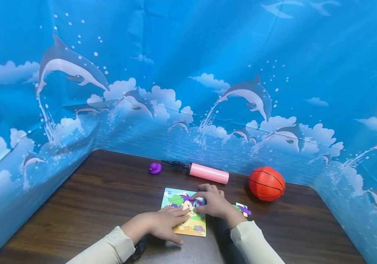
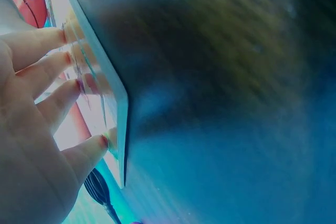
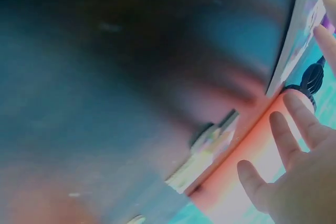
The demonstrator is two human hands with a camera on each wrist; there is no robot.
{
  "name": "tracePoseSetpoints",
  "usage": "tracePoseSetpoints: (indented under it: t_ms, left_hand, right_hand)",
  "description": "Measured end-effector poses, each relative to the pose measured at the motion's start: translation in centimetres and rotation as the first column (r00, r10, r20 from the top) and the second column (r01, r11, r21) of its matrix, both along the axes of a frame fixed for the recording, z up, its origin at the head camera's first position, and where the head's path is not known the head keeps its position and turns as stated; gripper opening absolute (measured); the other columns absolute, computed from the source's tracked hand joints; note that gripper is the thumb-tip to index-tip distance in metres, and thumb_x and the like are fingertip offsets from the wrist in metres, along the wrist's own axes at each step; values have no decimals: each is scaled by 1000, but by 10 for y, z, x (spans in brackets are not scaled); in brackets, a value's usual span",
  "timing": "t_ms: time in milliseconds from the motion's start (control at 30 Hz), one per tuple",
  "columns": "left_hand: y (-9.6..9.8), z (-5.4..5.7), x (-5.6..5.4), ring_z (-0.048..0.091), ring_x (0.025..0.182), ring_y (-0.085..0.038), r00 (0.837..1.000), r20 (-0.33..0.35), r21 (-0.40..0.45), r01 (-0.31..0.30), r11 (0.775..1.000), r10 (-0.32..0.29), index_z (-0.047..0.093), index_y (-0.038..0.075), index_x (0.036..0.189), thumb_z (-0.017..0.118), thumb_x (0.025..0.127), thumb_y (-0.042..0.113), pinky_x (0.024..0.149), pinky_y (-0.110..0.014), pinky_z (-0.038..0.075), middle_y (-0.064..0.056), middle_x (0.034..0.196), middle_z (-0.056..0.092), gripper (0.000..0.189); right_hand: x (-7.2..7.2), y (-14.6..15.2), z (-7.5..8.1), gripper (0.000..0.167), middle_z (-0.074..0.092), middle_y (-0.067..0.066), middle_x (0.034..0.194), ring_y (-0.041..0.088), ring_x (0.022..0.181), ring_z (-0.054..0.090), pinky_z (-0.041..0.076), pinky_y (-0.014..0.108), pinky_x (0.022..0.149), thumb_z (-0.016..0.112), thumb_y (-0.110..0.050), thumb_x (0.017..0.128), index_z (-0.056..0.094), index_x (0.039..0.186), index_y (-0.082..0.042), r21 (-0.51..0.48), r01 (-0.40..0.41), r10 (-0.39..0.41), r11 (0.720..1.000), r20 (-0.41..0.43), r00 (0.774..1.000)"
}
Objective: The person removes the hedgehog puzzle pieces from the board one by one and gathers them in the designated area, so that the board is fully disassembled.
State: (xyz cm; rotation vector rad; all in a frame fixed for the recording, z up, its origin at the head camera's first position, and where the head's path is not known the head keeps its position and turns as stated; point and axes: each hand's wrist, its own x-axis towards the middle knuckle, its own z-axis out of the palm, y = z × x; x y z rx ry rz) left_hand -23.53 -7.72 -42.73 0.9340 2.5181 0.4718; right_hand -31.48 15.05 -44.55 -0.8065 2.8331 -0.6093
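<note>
A square, flat puzzle point(image 1: 195, 223) lies near the middle of the dark wood counter point(image 1: 109, 205), pale blue along its far edge and yellow-orange along the near one, showing a purple-haired cartoon figure, a green patch and thin joint lines. The left hand point(image 1: 160, 224) is spread wide, fingertips resting on its left part and gripping nothing; the right hand point(image 1: 212, 202), loosely bent with fingers apart, reaches over its far right part, nothing visibly gripped.

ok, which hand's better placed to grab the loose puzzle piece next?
Right, likely: the right hand is nearer the loose piece; the left hand rests on the puzzle board, farther off.
</note>
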Motion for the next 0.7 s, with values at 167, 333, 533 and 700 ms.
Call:
tracePoseSetpoints:
  t_ms: [167,333,533,700]
  left_hand:
    - [0,-1,-1,19,150,-20,1000,11,-2,-1,1000,1,43,16,151,66,89,52,120,-51,12,4,162,28,76]
    - [0,-2,-2,19,150,-19,1000,18,-3,-1,1000,1,43,17,152,66,89,53,120,-51,13,5,162,28,76]
    - [0,-2,-2,19,150,-18,1000,14,-2,-3,1000,4,43,17,151,67,88,53,120,-51,15,6,161,29,77]
    - [0,-1,-1,18,150,-18,999,33,7,-15,1000,15,43,16,151,67,88,53,120,-52,14,6,161,28,77]
  right_hand:
    - [-6,-7,1,24,43,11,148,37,135,31,24,67,102,83,-33,80,76,103,-32,18,9,-10,1000,29,1000]
    - [-9,-10,5,20,43,12,147,38,135,31,24,71,103,84,-29,80,73,96,-32,11,28,-29,1000,99,995]
    - [-7,-13,7,21,51,7,135,35,130,35,25,69,101,83,-25,80,68,92,-32,-4,1,0,1000,96,995]
    - [-4,-14,6,24,58,-1,119,28,121,42,29,65,99,85,-24,78,68,93,-31,-21,-21,22,1000,28,999]
